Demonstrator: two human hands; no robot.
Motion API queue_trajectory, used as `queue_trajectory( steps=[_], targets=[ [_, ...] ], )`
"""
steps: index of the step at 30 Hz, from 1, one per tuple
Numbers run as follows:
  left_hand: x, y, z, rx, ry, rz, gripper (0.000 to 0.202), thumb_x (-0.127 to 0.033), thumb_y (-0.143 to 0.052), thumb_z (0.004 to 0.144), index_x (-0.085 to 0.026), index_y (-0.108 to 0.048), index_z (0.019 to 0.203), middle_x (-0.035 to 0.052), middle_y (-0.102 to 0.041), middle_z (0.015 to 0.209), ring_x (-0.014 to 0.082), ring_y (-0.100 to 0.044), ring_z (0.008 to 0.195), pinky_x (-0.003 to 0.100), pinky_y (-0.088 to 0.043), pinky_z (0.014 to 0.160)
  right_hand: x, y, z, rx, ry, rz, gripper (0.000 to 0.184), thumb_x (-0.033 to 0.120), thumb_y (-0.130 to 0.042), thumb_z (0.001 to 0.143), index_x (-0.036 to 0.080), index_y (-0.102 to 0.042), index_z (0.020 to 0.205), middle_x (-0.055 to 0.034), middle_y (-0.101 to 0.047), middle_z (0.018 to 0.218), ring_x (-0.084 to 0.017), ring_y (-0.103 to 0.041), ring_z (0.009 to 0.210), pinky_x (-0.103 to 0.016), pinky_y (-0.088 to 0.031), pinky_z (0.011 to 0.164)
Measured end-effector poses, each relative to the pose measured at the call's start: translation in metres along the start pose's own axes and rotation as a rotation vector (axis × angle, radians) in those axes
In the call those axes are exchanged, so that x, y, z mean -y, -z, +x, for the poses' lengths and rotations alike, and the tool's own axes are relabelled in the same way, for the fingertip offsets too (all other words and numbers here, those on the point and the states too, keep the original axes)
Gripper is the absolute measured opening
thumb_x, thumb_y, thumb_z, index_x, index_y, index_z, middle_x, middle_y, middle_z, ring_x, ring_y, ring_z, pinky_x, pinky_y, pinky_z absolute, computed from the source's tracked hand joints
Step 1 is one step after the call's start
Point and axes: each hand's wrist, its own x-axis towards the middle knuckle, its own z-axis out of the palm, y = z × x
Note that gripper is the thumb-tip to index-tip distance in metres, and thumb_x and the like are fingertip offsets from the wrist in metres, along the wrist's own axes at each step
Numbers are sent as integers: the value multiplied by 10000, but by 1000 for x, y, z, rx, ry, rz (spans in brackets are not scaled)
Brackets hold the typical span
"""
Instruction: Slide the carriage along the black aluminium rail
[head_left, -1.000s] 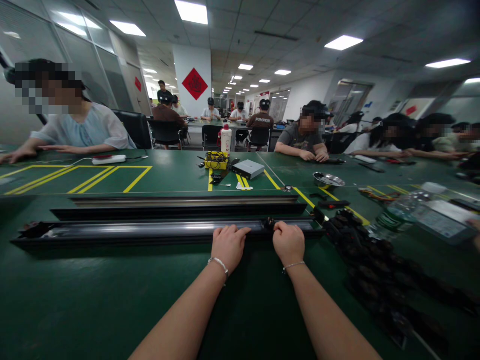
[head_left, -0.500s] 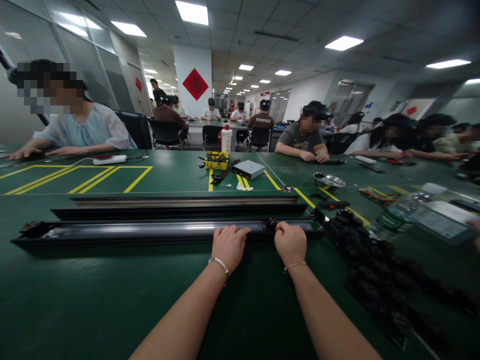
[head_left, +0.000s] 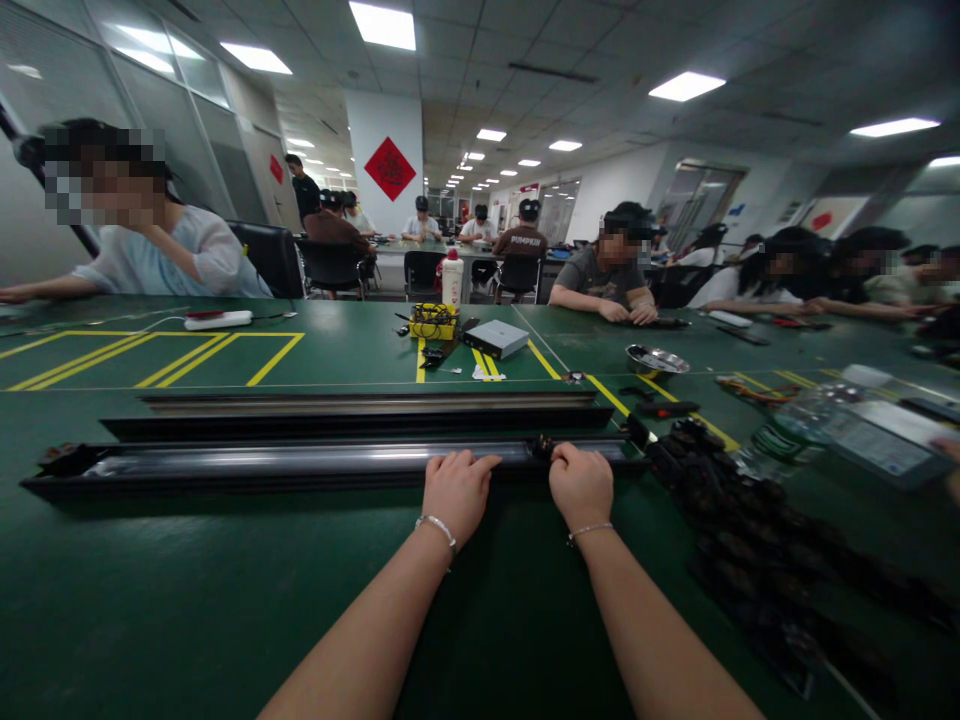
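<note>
A long black channel [head_left: 300,462] with a shiny metallic inside lies crosswise on the table in front of me. My left hand [head_left: 456,492] rests over its near wall right of the middle, fingers curled over the edge and thumb pointing right. Farther right, my right hand [head_left: 582,486] has its fingers closed against a small dark part [head_left: 540,447] sitting inside the channel. The fingertips are partly hidden, so the grip on that part shows only from behind. At the channel's left end lies another dark piece [head_left: 67,458].
Behind it lies a second long black profile [head_left: 360,424]. A heap of dark parts [head_left: 772,550] spreads to the right, near a plastic bottle [head_left: 795,428] and a metal bowl [head_left: 657,360]. A yellow basket [head_left: 433,321] and grey box [head_left: 496,338] stand farther back. Several people sit around.
Both my hands and the channel look the same as before. The person at the far left has raised a hand toward the face. A standing person far back has shifted left.
</note>
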Motion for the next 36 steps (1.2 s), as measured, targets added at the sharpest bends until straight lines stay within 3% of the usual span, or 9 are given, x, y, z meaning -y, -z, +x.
queue_trajectory(
  steps=[14, 36],
  targets=[
    [-2, 4, 0, 30, 22, -15, 299, -313, -345, 855, -392, -525, 1080, 0, -554, 860, 149, -463, 851, 332, -268, 783, -2, 3, 1, 10, -19, -13, 224, 123, -385, 703, 184, -571, 594, -6, -537, 558, -128, -448, 587, -279, -269, 706],
    [-3, 5, 0, 45, 24, -2, 305, -313, -342, 857, -382, -519, 1096, 3, -557, 874, 147, -460, 854, 329, -268, 783, -6, 3, 2, 4, -61, -19, 228, 139, -389, 706, 188, -595, 619, -19, -562, 590, -135, -470, 627, -288, -267, 780]
  ],
)
